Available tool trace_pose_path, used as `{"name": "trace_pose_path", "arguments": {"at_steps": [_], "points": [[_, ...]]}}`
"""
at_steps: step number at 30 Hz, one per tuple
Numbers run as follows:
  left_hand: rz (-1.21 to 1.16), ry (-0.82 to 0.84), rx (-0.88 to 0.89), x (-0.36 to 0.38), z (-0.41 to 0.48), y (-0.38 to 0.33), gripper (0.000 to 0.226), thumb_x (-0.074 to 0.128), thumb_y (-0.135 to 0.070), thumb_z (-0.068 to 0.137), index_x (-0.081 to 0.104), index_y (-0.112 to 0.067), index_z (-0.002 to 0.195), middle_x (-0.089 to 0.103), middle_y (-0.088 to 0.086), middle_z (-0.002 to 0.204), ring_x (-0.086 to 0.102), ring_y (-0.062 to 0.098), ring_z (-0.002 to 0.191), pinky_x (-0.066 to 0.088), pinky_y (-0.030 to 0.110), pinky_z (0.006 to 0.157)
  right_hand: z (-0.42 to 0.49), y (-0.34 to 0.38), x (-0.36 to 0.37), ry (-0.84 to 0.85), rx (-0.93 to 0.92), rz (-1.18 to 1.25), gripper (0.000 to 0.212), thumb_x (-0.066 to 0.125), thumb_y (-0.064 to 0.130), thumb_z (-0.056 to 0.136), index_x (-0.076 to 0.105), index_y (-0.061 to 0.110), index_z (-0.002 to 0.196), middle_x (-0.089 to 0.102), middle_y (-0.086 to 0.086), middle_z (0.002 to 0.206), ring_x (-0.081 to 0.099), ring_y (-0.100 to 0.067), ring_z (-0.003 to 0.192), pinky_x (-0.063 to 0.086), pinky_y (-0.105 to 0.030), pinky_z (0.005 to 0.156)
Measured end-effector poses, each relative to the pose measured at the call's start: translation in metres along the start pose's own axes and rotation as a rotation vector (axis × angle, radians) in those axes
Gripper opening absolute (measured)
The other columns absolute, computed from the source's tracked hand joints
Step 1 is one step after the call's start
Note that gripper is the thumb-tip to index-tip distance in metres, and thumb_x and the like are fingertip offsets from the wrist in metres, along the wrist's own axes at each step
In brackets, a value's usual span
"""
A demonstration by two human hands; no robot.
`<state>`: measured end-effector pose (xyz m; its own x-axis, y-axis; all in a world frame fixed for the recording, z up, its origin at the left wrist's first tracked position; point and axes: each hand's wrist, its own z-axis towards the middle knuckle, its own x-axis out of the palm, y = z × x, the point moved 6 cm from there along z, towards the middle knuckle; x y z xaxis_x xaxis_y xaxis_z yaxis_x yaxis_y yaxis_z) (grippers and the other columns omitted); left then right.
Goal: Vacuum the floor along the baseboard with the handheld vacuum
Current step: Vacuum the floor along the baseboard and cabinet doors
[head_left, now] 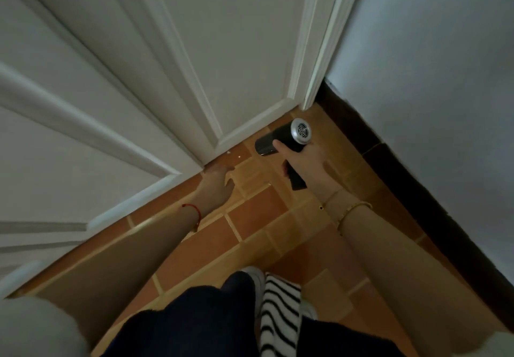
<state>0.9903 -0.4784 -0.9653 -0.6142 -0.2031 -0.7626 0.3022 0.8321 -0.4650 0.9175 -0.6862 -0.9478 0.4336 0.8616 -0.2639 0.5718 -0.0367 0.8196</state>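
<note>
My right hand [303, 159] grips the handheld vacuum [281, 139], axis aimed at the door [250, 64], baseboard [389, 164] rightward; left hand [218, 187] open, empty.

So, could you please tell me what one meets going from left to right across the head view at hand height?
White panelled door → left hand → handheld vacuum → dark baseboard → wall.
</note>
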Motion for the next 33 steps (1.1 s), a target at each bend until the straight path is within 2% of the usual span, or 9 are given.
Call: {"name": "trace_pose_path", "arguments": {"at_steps": [4,8,10,15,21,27,33], "points": [[0.1,-0.024,0.063,0.042,0.032,0.041,0.045,0.049,-0.014,0.097,0.044,-0.007,0.142,0.049,0.012,0.14,0.044,0.03,0.131,0.04,0.039,0.107,0.054,-0.037,0.034,0.064,-0.059,-0.111,0.044,0.072,0.046,0.082,0.069,0.003,0.075,0.064,-0.005,0.047,0.061,-0.015,0.04,0.051,-0.026,0.054],[0.141,-0.097,0.069,0.07,0.049,0.068,0.049,0.05,-0.013,0.096,0.041,-0.01,0.144,0.045,0.009,0.143,0.044,0.029,0.13,0.043,0.043,0.105,0.085,-0.057,0.064,0.095,-0.124,-0.219,0.051,0.069,0.05,0.084,0.072,-0.001,0.078,0.07,-0.012,0.057,0.066,-0.017,0.047,0.058,-0.029,0.064],[0.159,-0.159,0.066,0.078,0.052,0.075,0.051,0.05,-0.014,0.095,0.04,-0.012,0.145,0.045,0.007,0.143,0.046,0.029,0.128,0.043,0.042,0.105,0.095,-0.062,0.078,0.091,-0.153,-0.238,0.052,0.069,0.05,0.084,0.071,-0.002,0.077,0.07,-0.014,0.059,0.065,-0.017,0.046,0.059,-0.032,0.065],[0.167,-0.229,0.071,0.088,0.057,0.084,0.055,0.05,-0.015,0.095,0.036,-0.013,0.148,0.044,0.005,0.145,0.042,0.026,0.133,0.037,0.042,0.112,0.1,-0.07,0.105,0.072,-0.188,-0.176,0.048,0.07,0.047,0.084,0.068,0.001,0.075,0.067,-0.015,0.057,0.064,-0.023,0.044,0.058,-0.038,0.056],[0.158,-0.25,0.066,0.085,0.058,0.095,0.054,0.052,-0.013,0.093,0.04,-0.011,0.146,0.045,0.008,0.144,0.041,0.027,0.134,0.038,0.045,0.111,0.095,-0.074,0.117,0.03,-0.188,-0.155,0.037,0.071,0.048,0.082,0.068,0.012,0.079,0.067,-0.007,0.056,0.063,-0.015,0.039,0.053,-0.028,0.044],[0.172,-0.233,0.058,0.091,0.054,0.106,0.057,0.053,-0.015,0.093,0.036,-0.011,0.148,0.046,0.007,0.143,0.042,0.027,0.132,0.038,0.042,0.111,0.089,-0.082,0.127,0.106,-0.101,0.017,0.033,0.072,0.041,0.085,0.067,0.009,0.088,0.063,-0.006,0.052,0.06,-0.016,0.04,0.049,-0.025,0.043],[0.164,-0.221,0.065,0.092,0.053,0.105,0.054,0.053,-0.015,0.093,0.04,-0.009,0.145,0.045,0.008,0.144,0.04,0.028,0.133,0.037,0.045,0.11,0.089,-0.088,0.119,-0.03,-0.013,0.17,0.036,0.071,0.042,0.086,0.064,0.007,0.079,0.061,0.001,0.045,0.059,-0.012,0.038,0.05,-0.022,0.042]]}}
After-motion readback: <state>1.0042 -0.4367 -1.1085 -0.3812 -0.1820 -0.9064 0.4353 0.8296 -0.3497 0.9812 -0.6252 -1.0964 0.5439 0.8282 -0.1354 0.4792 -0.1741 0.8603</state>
